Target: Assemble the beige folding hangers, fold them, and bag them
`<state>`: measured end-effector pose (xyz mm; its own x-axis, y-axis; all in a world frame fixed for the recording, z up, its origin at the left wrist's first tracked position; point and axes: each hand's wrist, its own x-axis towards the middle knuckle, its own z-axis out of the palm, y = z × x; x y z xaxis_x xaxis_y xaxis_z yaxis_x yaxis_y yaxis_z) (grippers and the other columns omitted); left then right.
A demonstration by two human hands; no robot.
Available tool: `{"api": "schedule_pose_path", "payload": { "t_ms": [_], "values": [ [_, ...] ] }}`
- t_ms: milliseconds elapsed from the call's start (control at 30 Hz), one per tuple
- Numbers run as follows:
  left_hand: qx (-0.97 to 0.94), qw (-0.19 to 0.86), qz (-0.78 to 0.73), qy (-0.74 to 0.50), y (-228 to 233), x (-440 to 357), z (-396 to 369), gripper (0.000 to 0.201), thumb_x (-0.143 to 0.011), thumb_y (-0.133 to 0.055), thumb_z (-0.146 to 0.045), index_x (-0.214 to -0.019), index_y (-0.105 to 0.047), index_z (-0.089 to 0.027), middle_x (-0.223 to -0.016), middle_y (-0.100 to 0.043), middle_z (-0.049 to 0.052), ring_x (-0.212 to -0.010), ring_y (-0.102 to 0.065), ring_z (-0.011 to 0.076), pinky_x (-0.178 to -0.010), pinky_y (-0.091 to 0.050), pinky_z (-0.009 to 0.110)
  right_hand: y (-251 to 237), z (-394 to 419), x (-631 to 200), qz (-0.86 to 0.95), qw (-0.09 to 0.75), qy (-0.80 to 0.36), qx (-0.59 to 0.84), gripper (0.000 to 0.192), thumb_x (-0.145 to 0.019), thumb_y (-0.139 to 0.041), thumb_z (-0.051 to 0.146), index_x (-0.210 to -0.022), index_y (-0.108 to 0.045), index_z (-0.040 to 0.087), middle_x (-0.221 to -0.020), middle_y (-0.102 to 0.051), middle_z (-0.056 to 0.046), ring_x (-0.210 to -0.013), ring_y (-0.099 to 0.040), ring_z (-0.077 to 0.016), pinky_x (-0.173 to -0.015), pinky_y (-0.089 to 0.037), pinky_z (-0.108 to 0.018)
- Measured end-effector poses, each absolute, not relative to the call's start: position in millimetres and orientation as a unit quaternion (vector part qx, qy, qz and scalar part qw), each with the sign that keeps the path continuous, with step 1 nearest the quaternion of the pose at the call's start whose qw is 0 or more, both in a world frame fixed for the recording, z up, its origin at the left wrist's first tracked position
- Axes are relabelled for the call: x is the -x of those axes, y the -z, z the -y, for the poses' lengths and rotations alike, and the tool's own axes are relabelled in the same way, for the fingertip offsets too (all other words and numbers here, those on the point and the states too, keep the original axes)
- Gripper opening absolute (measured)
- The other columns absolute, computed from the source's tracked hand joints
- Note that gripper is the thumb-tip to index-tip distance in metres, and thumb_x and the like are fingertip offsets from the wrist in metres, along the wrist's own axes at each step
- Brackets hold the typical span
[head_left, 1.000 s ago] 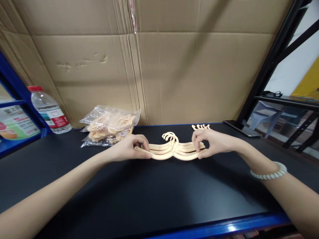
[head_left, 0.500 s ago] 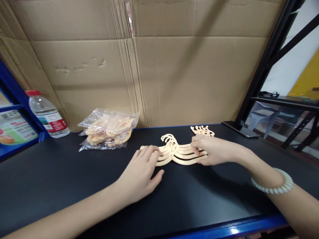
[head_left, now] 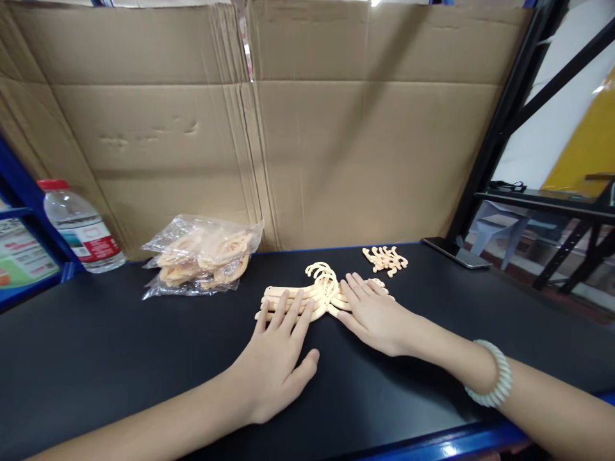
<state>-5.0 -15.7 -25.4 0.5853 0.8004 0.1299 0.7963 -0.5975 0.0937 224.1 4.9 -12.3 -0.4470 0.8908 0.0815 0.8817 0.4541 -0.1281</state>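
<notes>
Several cream-coloured clothes hangers [head_left: 323, 291] lie fanned over one another on the black tabletop, with their curved hooks towards the back. My left hand [head_left: 278, 355] rests with spread fingers on the hangers' left arms. Stretched out flat, my right hand [head_left: 372, 314] covers most of their right arms; a coil bracelet is on that wrist. Neither hand grips anything. Just behind my right hand lies a small pile of loose cream hooks [head_left: 385, 259].
Clear plastic bags of cream pieces [head_left: 204, 256] sit at the back left. Beside them stands a water bottle [head_left: 84, 230] with a red cap. A phone [head_left: 455, 252] lies at the back right edge. A cardboard sheet [head_left: 365, 153] walls off the back.
My right hand has let go of the hangers' right ends and now lies flat across them, further left. My left fingers have spread. The camera view has shifted slightly.
</notes>
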Motion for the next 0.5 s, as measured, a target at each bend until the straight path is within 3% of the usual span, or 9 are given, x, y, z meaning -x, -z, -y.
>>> {"api": "schedule_pose_path", "payload": {
  "t_ms": [167, 500],
  "values": [
    [-0.882, 0.027, -0.466, -0.071, 21, 3, 1, 0.069, -0.093, -0.028, -0.055, -0.15, -0.018, -0.018, -0.156, -0.014, 0.014, -0.143, -0.006, 0.0377, -0.11, -0.008, 0.062, 23, -29, -222, 0.86, 0.097, 0.001, 0.5, 0.066, -0.097, -0.018, 0.044, -0.144, -0.031, 0.0, -0.149, -0.029, -0.023, -0.14, -0.024, -0.0334, -0.113, -0.021, -0.049],
    [-0.874, 0.042, -0.482, -0.044, 9, -12, -63, 0.075, -0.091, -0.026, -0.058, -0.15, -0.017, -0.012, -0.156, -0.011, 0.017, -0.143, -0.003, 0.0395, -0.109, -0.006, 0.062, 22, -97, -227, 0.859, 0.095, 0.012, 0.504, 0.064, -0.097, -0.017, 0.041, -0.143, -0.032, -0.001, -0.149, -0.03, -0.023, -0.14, -0.025, -0.0307, -0.113, -0.02, -0.044]
  ]
}}
